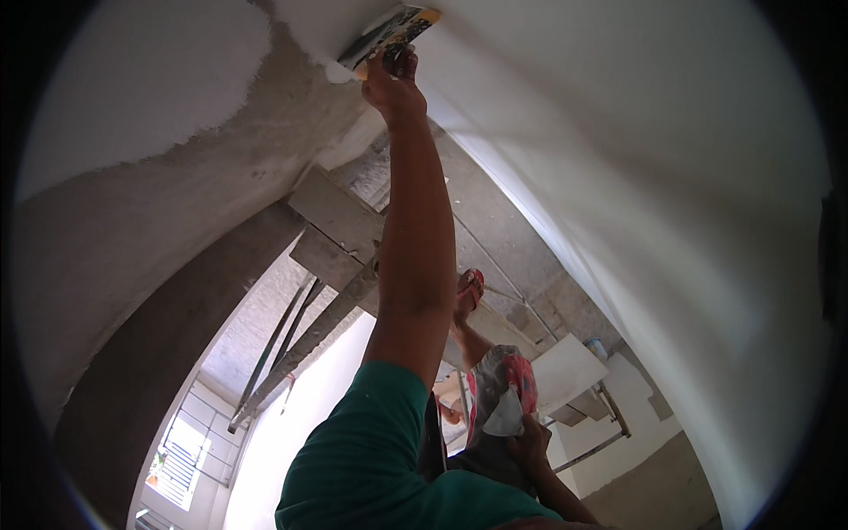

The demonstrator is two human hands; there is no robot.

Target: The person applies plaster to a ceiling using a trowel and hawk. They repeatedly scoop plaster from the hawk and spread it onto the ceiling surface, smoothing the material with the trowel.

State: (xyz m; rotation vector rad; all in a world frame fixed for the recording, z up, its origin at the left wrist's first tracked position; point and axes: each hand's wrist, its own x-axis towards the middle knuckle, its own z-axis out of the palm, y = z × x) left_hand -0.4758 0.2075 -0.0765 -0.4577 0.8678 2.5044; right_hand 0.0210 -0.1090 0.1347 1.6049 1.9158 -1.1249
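Observation:
My left hand (391, 90), at the end of my raised arm, grips a wide plastering blade (389, 34) with an orange-and-dark handle, held against the white-coated surface (565, 71) at the top of the view. To its left, smooth white coating (150, 79) meets rough grey plaster (212, 185) along a ragged edge. Low at the right, my right hand (532, 446) is closed on a putty knife (503, 413) with a pale, coated blade, beside my leg in grey-and-red shorts.
My sandalled foot (468, 291) is on scaffold boards (495, 318). Metal scaffold bars (291, 344) cross below at left. A pale board (565, 371) with a small container (594, 347) lies at right. A doorway on the left shows a barred window (181, 459).

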